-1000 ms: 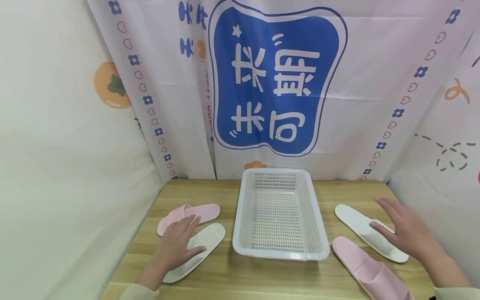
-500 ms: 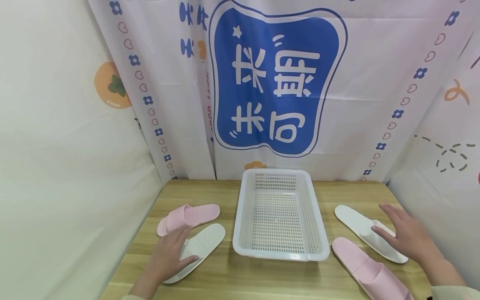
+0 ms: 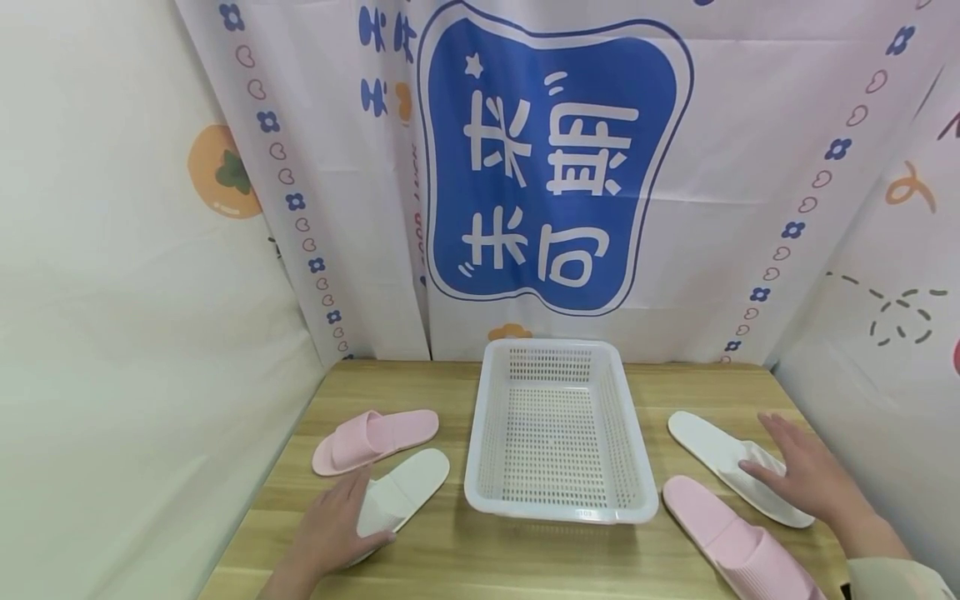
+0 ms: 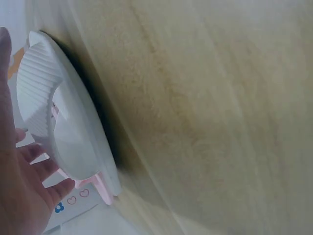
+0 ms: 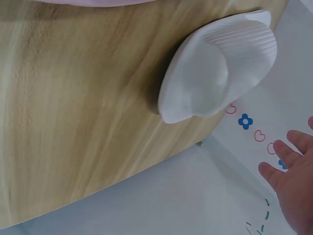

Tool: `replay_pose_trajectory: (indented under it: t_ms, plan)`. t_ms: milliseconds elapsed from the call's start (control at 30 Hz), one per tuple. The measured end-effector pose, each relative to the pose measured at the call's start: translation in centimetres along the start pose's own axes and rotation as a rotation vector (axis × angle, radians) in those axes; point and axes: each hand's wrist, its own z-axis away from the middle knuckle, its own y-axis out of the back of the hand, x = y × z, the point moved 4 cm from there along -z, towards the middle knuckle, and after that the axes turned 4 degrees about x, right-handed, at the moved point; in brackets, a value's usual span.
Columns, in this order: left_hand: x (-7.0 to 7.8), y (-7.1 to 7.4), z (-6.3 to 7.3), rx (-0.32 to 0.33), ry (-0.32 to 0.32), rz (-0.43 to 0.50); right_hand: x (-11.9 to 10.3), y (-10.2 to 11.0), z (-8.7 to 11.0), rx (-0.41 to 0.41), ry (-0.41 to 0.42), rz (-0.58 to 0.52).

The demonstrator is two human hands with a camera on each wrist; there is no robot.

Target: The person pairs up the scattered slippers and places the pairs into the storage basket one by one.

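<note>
My left hand [image 3: 327, 523] hovers over the left white slipper [image 3: 422, 478], its thumb and fingers spread around the strap and hiding the heel-side part. In the left wrist view, that slipper's ribbed strap [image 4: 36, 78] shows beside the relaxed fingers. On the other side, my right hand [image 3: 806, 475] is held over the right white slipper [image 3: 701, 435], with the thumb across its strap in the head view. The right wrist view shows a gap between the fingers and this slipper's strap [image 5: 249, 54]. Neither hand grips anything.
A white perforated plastic basket [image 3: 476, 467] stands mid-table, with nothing in it. One pink slipper [image 3: 408, 427] lies at the left, beyond the white one; another pink slipper [image 3: 697, 507] is right of the basket. A printed curtain [image 3: 720, 167] hangs behind the wooden table [image 3: 547, 567].
My left hand has drawn back and down from above the pink slipper to the white slipper's strap. My right hand has lowered slightly over the right white slipper. The slippers and basket stay put.
</note>
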Motion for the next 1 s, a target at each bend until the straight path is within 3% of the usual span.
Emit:
replay_pose_trajectory:
  t_ms: [133,367,667,867,1000]
  plan:
    - [0.1,-0.3,0.2,-0.019,0.019,0.008,0.8,-1.0,0.2,-0.02,-0.022,0.007]
    - [0.3,-0.4,0.3,0.02,0.006,0.035,2.0,-2.6,0.6,-0.074,-0.06,0.012]
    - [0.3,-0.6,0.5,0.06,0.064,0.056,2.9,-3.8,0.9,-0.106,-0.089,0.009]
    - [0.4,-0.6,0.7,0.125,0.062,0.043,2.9,-4.4,1.2,-0.074,-0.042,0.002]
    - [0.4,-0.7,0.7,0.121,0.079,0.035,3.1,-5.0,1.3,-0.096,-0.046,0.004]
